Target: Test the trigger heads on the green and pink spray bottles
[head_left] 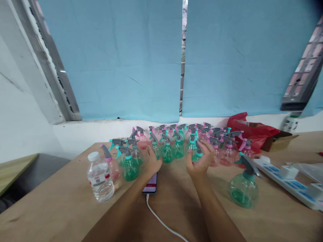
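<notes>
Several small spray bottles, green and pink with grey triggers, stand in a crowd (176,139) at the far side of the wooden table (63,205). My right hand (199,161) is curled round a green spray bottle (197,153) at the front of that crowd. My left hand (152,161) reaches toward another green spray bottle (167,151), its fingers stretched and touching or nearly touching the bottles. A phone (150,185) with a white cable lies under my left wrist.
A clear water bottle (100,178) stands at the left, and a lone green spray bottle (244,186) at the right. A white power strip (287,181) lies along the right side. A red bag (252,131) and a cardboard box sit by the blue curtain.
</notes>
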`<state>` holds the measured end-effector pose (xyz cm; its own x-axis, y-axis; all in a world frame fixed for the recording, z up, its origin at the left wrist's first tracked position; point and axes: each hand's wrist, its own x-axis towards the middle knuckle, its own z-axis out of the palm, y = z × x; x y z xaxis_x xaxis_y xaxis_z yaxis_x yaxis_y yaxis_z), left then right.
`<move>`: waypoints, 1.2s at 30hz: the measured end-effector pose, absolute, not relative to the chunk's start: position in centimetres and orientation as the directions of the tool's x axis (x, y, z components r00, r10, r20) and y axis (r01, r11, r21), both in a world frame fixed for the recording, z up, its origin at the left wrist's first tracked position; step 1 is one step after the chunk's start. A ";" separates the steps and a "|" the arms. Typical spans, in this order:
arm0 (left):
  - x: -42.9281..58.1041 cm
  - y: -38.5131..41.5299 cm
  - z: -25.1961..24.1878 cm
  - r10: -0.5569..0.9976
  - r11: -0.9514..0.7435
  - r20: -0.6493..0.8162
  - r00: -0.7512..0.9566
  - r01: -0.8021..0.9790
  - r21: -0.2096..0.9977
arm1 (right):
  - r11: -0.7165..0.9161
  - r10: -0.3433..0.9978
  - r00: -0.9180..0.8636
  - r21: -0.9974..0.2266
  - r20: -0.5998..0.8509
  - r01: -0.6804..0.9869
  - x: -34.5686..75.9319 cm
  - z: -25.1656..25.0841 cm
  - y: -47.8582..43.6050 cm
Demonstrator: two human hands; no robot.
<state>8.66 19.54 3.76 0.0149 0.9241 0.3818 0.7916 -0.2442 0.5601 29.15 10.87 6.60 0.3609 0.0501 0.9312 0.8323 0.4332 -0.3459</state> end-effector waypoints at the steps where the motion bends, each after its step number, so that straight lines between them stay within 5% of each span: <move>1: 8.7 18.8 3.9 0.922 -0.273 0.386 0.031 0.761 0.589 | 0.395 0.049 0.395 -0.381 0.917 0.836 29.8 6.5 11.2; 9: 7.0 15.3 3.8 0.762 -0.609 0.623 0.176 0.524 0.596 | 0.354 0.262 0.708 -0.748 0.655 0.561 32.0 3.8 14.2; 15: 4.7 14.3 3.8 0.734 -0.665 0.639 0.228 0.431 0.610 | 0.222 0.465 0.690 -0.827 0.555 0.516 32.3 2.8 14.5; 22: 3.0 13.8 2.9 0.708 -0.696 0.654 0.265 0.415 0.586 | 0.369 0.684 0.506 -0.848 0.525 0.380 32.0 2.3 15.1; 27: 2.9 13.5 2.9 0.713 -0.696 0.640 0.288 0.408 0.591 | 0.505 0.852 0.108 -0.859 0.512 0.087 27.8 3.2 14.1; 32: 2.7 13.3 2.8 0.744 -0.664 0.626 0.233 0.353 0.659 | 0.446 0.846 -0.230 -0.875 0.481 -0.190 22.9 4.4 12.6; 36: 2.3 13.3 2.7 0.769 -0.634 0.613 0.182 0.344 0.693 | 0.426 0.827 -0.279 -0.868 0.488 -0.256 21.6 4.9 12.3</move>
